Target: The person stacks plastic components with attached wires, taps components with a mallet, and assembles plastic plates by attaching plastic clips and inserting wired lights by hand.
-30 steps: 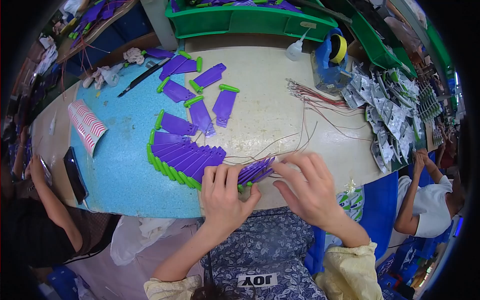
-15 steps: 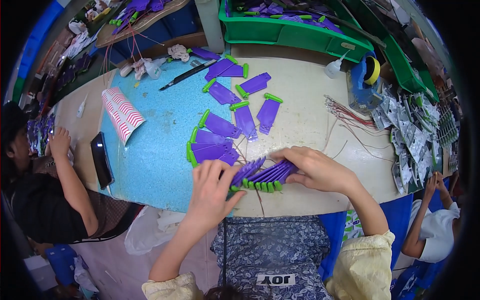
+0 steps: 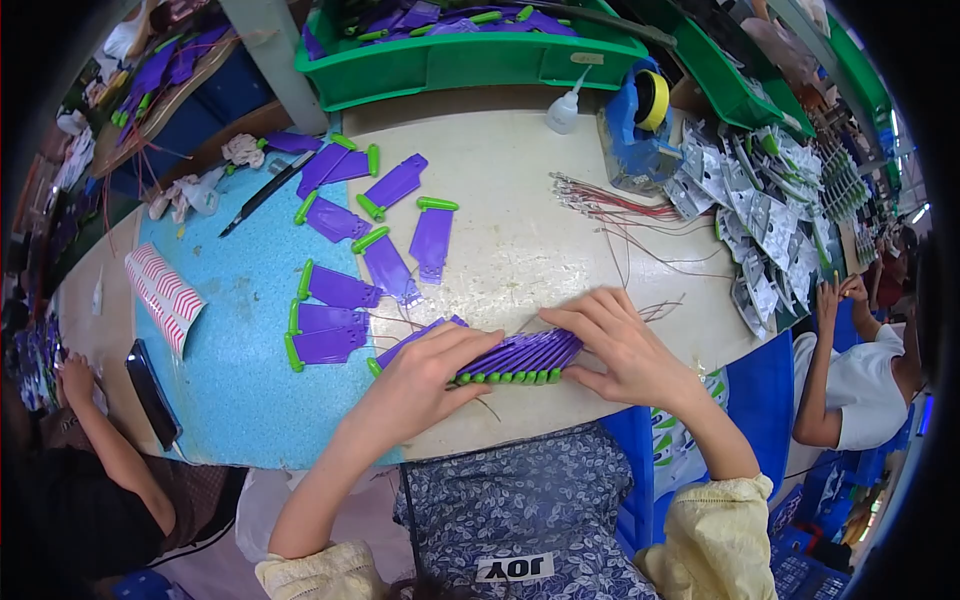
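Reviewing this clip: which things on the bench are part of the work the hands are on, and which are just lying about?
In hand:
- left hand and right hand pressing a fanned stack of purple pieces
- loose purple pieces beside it
- thin wires

Lying about:
- blue tape dispenser
- glue bottle
- striped packet
- dark phone

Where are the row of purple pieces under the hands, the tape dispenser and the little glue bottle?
row of purple pieces (image 3: 520, 357): head view, middle of the fanned row.
tape dispenser (image 3: 632, 135): head view, blue body.
glue bottle (image 3: 563, 113): head view, white belly.
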`<state>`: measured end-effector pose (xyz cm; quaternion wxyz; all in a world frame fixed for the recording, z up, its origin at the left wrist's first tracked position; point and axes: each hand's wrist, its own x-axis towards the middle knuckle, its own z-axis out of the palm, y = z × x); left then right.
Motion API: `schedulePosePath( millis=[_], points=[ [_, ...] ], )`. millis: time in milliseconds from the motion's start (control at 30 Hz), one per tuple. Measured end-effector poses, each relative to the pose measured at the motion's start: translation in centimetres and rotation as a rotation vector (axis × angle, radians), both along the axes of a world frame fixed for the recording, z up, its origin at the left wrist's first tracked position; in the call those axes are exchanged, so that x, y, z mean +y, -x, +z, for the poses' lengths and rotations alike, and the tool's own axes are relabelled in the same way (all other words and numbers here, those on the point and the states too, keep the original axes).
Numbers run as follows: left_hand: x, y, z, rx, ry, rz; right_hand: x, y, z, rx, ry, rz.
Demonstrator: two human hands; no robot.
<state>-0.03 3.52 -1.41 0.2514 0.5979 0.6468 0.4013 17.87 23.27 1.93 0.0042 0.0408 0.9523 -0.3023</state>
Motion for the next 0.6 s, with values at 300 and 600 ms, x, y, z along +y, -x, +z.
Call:
schedulePosePath(
  millis=[300,600],
  points=[
    [0.4,0.7,2.6,-0.261,-0.102,0.164,2.4,2.2,-0.2,-0.184,0.776,0.139],
    [6.4,-0.3,3.1,-1.418,-0.559,0.099,-1.8,2.4,-3.2,0.072,1.55,-0.054]
  ],
)
